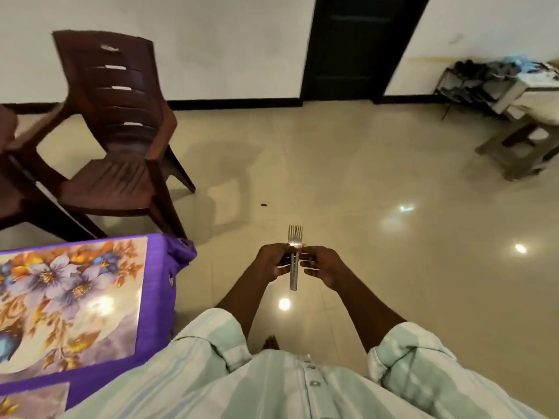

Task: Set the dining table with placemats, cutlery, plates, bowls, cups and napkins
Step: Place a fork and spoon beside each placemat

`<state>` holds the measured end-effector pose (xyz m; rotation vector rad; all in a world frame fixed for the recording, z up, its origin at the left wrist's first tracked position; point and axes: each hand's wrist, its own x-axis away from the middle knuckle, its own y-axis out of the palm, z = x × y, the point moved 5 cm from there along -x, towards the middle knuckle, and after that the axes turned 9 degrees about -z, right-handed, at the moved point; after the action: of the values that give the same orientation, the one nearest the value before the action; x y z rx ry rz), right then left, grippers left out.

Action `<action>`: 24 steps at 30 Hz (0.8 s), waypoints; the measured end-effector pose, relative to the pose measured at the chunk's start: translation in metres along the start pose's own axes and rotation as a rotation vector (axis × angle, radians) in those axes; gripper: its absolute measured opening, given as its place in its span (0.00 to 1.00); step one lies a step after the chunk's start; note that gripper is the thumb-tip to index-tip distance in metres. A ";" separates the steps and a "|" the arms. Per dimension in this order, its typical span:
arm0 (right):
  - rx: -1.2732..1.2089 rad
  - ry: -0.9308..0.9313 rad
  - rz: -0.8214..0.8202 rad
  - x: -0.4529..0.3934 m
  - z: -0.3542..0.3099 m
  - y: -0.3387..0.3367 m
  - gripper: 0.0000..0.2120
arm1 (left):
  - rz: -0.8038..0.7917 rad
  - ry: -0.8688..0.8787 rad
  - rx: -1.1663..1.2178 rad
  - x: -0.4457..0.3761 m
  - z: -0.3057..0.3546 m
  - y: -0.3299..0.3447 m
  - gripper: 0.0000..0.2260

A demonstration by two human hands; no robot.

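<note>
I hold a small bunch of steel forks (294,261) upright in front of me over the floor, tines pointing away. My left hand (273,261) grips the handles from the left. My right hand (322,266) pinches them from the right with its fingertips. At the lower left is the corner of the dining table under a purple cloth (154,297), with a floral placemat (69,300) lying on it. The edge of a second placemat (33,399) shows at the bottom left.
A brown plastic chair (121,131) stands beyond the table corner, with part of another chair (12,176) at the far left. A dark door (360,46) is ahead. A low stool and cluttered rack (520,95) sit at the right. Glossy tile floor (393,176) spreads between.
</note>
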<state>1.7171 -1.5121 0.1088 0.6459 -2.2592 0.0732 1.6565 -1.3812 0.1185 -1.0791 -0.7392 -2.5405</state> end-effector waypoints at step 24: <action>0.658 0.110 -0.737 -0.315 -0.293 0.257 0.06 | 0.589 0.328 0.694 -0.121 0.281 -0.168 0.04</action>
<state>1.9728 -1.0819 0.1312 1.7294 -1.7397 0.4807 1.8298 -1.0786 0.1375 -0.5166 -0.9329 -1.6941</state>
